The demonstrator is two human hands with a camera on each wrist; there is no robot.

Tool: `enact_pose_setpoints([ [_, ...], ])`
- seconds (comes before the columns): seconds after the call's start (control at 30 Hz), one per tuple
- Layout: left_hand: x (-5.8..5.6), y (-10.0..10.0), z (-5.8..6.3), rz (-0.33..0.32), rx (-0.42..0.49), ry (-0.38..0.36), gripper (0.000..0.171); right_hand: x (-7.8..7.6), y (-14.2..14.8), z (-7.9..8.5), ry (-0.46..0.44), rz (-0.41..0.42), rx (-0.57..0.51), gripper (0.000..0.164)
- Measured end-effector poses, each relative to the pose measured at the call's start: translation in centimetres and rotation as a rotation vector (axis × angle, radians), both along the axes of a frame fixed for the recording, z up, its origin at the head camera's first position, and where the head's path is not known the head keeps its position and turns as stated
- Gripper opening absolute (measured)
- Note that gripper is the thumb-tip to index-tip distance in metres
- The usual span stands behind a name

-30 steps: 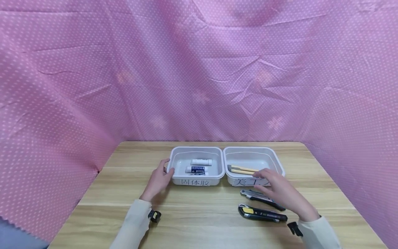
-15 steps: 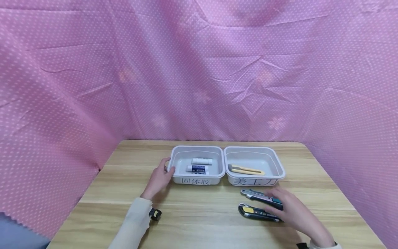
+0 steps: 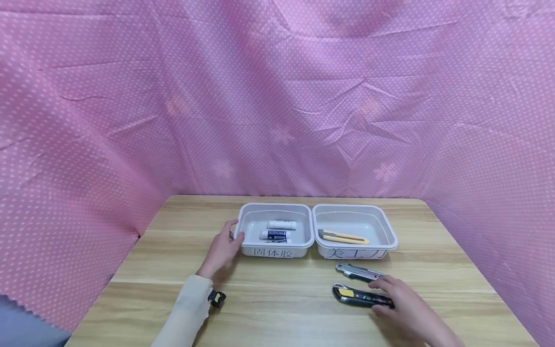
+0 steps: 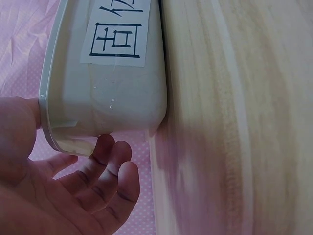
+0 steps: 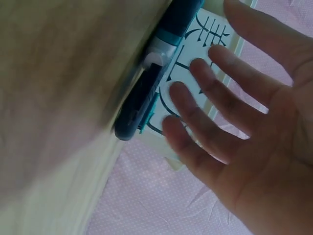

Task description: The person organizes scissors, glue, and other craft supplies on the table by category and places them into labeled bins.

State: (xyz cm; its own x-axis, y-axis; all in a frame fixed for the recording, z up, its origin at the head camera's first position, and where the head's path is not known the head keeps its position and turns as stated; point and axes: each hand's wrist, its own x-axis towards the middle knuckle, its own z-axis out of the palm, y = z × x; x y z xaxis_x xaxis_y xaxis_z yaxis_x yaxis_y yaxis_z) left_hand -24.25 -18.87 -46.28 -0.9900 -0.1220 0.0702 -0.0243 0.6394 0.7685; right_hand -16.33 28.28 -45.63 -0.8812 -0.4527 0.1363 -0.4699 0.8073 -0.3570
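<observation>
My left hand [image 3: 222, 249] holds the left side of a white plastic box [image 3: 299, 252], thumb over the rim and fingers outside. In the left wrist view, several fingers [image 4: 128, 182] curl loosely below the rim. My right hand [image 3: 405, 306] hovers with spread, slightly bent fingers at the right end of a black utility knife [image 3: 357, 296] with a yellow patch. Just behind lies a silver and black utility knife [image 3: 357, 272], its right end partly hidden by the fingertips. In the right wrist view nothing sits between the right hand's fingers [image 5: 200, 142].
A second white box [image 3: 392, 236] adjoins the first on its right and contains a yellow cutter knife [image 3: 344, 237]. Glue sticks [image 3: 282, 225] lie in the left box. Both boxes have paper labels on their fronts. Pink dotted cloth [image 3: 277, 96] hangs behind the wooden table [image 3: 277, 308].
My right hand has moved from the right box's front edge, letting go of the yellow cutter knife inside, toward me to the near black knife. My left hand has stayed at its box.
</observation>
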Motion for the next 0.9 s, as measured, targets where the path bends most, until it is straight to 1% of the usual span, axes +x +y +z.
enact_pose_setpoints([
  [0.13,0.03,0.08,0.10,0.004,-0.001,0.010,0.054,0.09,0.08,0.03,-0.065,-0.017,0.007,0.041],
  [0.27,0.07,0.11,0.17,0.006,0.005,0.001,0.054,0.01,0.28,-0.04,-0.089,0.011,0.005,0.038],
  [0.4,0.09,0.14,0.23,0.004,0.012,-0.011,0.055,-0.09,0.53,-0.04,-0.135,0.042,0.013,0.035],
  [0.67,0.17,0.23,0.36,0.007,0.015,-0.004,0.055,-0.69,0.63,-0.10,-0.220,0.054,0.010,0.037],
  [0.77,0.14,0.20,0.30,0.006,0.018,-0.007,0.055,-0.72,0.58,-0.16,-0.203,0.065,0.017,0.037],
  [0.9,0.12,0.19,0.21,0.004,0.014,-0.005,0.055,-0.38,0.52,-0.33,-0.115,0.071,0.048,0.035],
])
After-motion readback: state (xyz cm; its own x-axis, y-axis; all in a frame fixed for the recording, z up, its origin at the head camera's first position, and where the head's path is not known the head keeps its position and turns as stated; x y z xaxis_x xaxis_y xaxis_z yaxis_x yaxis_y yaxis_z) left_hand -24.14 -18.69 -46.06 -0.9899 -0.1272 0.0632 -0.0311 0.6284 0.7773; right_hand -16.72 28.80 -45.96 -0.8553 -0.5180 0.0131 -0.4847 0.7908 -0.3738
